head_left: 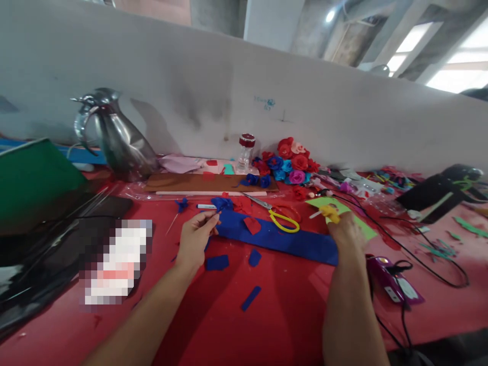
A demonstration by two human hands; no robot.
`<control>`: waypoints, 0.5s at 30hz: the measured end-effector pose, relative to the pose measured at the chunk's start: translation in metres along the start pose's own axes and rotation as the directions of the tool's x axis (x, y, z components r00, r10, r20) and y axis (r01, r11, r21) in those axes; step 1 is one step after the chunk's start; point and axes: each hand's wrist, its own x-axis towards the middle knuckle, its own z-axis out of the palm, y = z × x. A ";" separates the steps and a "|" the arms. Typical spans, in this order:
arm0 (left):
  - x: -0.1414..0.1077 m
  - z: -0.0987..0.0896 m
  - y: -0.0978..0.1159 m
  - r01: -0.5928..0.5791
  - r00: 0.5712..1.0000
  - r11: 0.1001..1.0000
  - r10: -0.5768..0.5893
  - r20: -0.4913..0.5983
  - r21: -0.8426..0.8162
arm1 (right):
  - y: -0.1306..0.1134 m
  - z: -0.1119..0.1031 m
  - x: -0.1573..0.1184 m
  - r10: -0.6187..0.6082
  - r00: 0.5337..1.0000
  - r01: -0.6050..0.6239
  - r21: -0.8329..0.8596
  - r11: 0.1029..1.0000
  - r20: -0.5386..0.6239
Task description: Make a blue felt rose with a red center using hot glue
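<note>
My left hand (196, 239) is closed, thumb and fingertips pinched together. What lies between them is too small to make out. Just beyond those fingertips sit a blue flower (222, 204) and a white marker (206, 206). My right hand (347, 233) reaches over a light green sheet (366, 226), touching or next to a crumpled-looking yellow thing (330, 213) with a thin white tip; its fingers are mostly hidden. Between the hands stretches a blue strip (282, 242), with a red cut piece (252, 225) and yellow-handled scissors (285, 222) on it. Blue scraps (217, 263) lie nearer me.
A steel jug (122, 137) stands at the back left, a clear jar with a red lid (246, 152) mid-back, and a heap of fabric-like roses (292, 162) beside it. A purple power strip (394, 279) with black cords lies right. A green box (36, 178) stands left.
</note>
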 end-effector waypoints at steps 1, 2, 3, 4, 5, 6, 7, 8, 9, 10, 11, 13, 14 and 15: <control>0.000 0.000 -0.001 -0.006 1.000 1.000 0.006 -0.005 -0.005 | 0.000 -0.002 0.000 0.011 0.997 -0.007 0.048 0.999 -0.079; 0.001 0.000 -0.002 -0.012 1.000 1.000 0.012 -0.010 -0.011 | -0.001 -0.003 -0.001 -0.005 0.989 0.020 0.101 0.995 -0.146; 0.001 -0.001 -0.003 -0.017 1.000 1.000 0.017 -0.015 -0.016 | -0.002 -0.003 -0.002 -0.042 0.979 0.074 0.154 0.985 -0.199; 0.001 -0.001 -0.004 -0.022 1.000 1.000 0.022 -0.017 -0.017 | -0.004 -0.003 -0.003 -0.092 0.965 0.146 0.210 0.967 -0.247; 0.002 -0.001 -0.005 -0.028 0.999 0.999 0.028 -0.019 -0.016 | -0.006 -0.002 -0.005 -0.154 0.946 0.231 0.262 0.937 -0.284; 0.002 -0.002 -0.005 -0.036 0.999 0.999 0.036 -0.022 -0.013 | -0.009 -0.001 -0.008 -0.192 0.927 0.295 0.311 0.904 -0.323; 0.002 -0.002 -0.006 -0.043 0.999 0.999 0.043 -0.021 -0.007 | -0.013 0.000 -0.011 -0.219 0.911 0.345 0.355 0.869 -0.349; 0.002 -0.002 -0.006 -0.051 0.999 0.999 0.051 -0.020 0.000 | -0.016 0.002 -0.014 -0.244 0.903 0.380 0.393 0.837 -0.353; 0.002 -0.003 -0.006 -0.058 0.998 0.998 0.058 -0.019 0.007 | -0.019 0.003 -0.018 -0.266 0.901 0.401 0.424 0.812 -0.344; 0.002 -0.003 -0.006 -0.062 0.998 0.998 0.062 -0.019 0.013 | -0.022 0.003 -0.021 -0.294 0.898 0.421 0.446 0.790 -0.327; 0.002 -0.003 -0.006 -0.064 0.998 0.998 0.064 -0.019 0.017 | -0.024 0.004 -0.024 -0.315 0.897 0.431 0.465 0.773 -0.309; 0.001 -0.002 -0.004 -0.064 0.998 0.998 0.065 -0.016 0.015 | -0.026 0.005 -0.027 -0.311 0.909 0.414 0.523 0.745 -0.277; 0.001 -0.002 -0.003 -0.062 0.998 0.998 0.062 -0.009 0.010 | -0.027 0.005 -0.027 -0.290 0.922 0.387 0.573 0.723 -0.256; 0.000 -0.002 -0.003 -0.061 0.998 0.998 0.061 -0.006 0.003 | -0.027 0.006 -0.027 -0.270 0.936 0.352 0.635 0.687 -0.227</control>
